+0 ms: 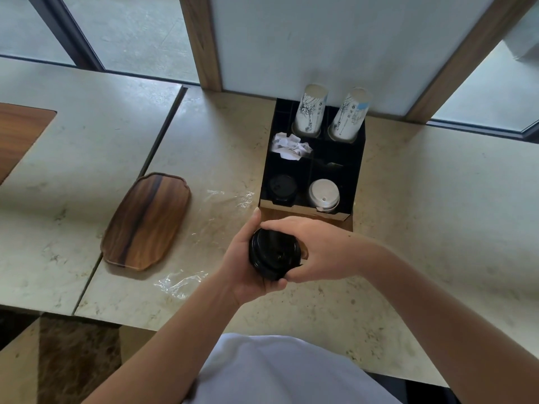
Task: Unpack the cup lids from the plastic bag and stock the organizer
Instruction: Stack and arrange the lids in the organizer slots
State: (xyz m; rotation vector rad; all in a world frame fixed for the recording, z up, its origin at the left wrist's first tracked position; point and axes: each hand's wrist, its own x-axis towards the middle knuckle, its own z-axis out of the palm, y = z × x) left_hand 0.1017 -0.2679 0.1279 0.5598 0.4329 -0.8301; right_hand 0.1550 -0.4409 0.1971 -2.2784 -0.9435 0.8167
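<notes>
Near the front edge of the table (423,199), a person holds a stack of black cup lids (274,253) between both hands. The left hand (248,258) cups the stack from below and the side, fingers curled round its rim; the right hand (318,249) wraps over the far side, fingers curled on the edge. Clear plastic bag (204,237) film lies crumpled flat on the table to the left of the hands, no longer round the lids.

Just beyond the hands stands the black organizer (357,170), against the back edge. Its front left compartment holds a black lid (282,186); its front right compartment holds white lids (324,195). Crumpled white paper (290,147) fills a middle left compartment. Two stacks of printed paper cups (310,112) stand upside down in the back row. Their printing is too small to read.

A wooden tray (145,221) lies to the left.

The lids look light, thin and slightly flexible, and a nested stack could slide apart, so holding it by the rim from opposite sides seems wise.
</notes>
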